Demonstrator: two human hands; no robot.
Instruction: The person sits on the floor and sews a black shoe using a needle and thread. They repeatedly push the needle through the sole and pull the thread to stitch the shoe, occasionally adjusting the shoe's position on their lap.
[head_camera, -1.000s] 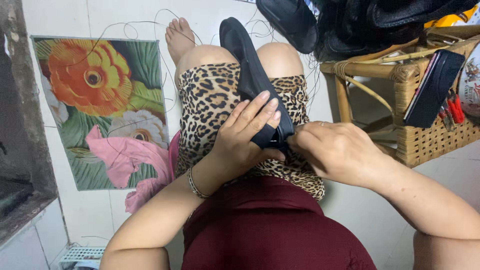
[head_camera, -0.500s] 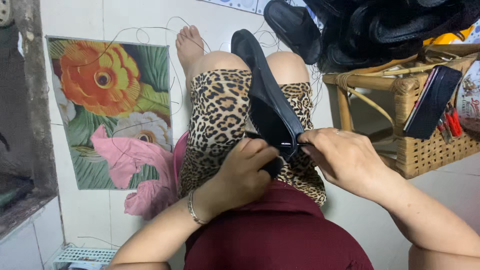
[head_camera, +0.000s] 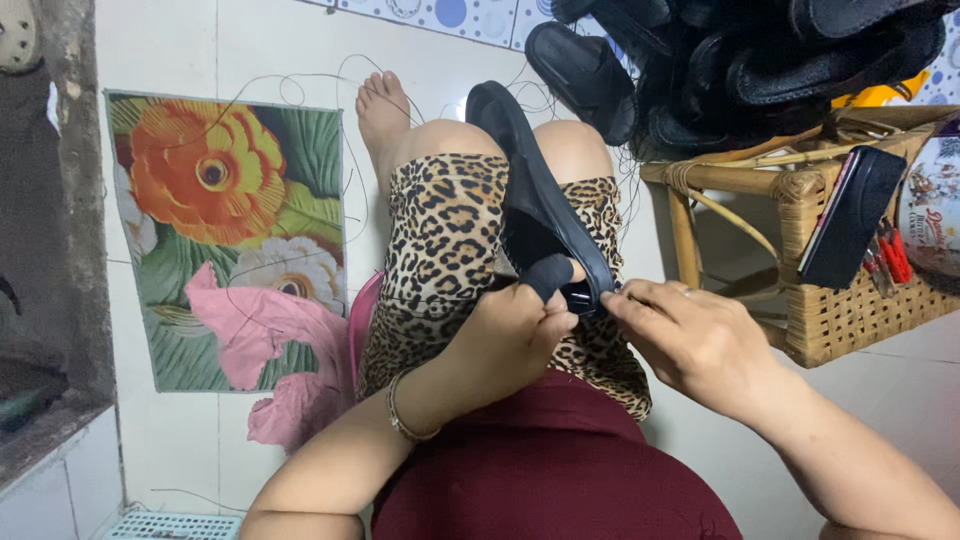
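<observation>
Starting at the left edge, a floral mat (head_camera: 225, 235) with an orange bloom lies on the tiled floor, a crumpled pink cloth (head_camera: 275, 340) on its lower corner and loose thread looping above it. Next comes the person's lap in a leopard-print skirt (head_camera: 440, 240), where a black sandal (head_camera: 530, 190) lies along the thigh, toe pointing away. The left hand (head_camera: 510, 335) is curled around the sandal's near end, its covered thumb pressed against the strap by the small buckle. Just beside it, the right hand (head_camera: 690, 340) pinches at the same spot with thumb and forefinger; whether it holds a needle or thread is too small to tell. To do this well, my judgement is that the left hand should keep the strap pinned firmly so the sole cannot twist, while the right works in short, straight pulls close to the buckle, keeping loose thread away from the fingers. Further right, a wicker stand (head_camera: 820, 300) holds tools, with a heap of black sandals (head_camera: 740, 70) above it.
</observation>
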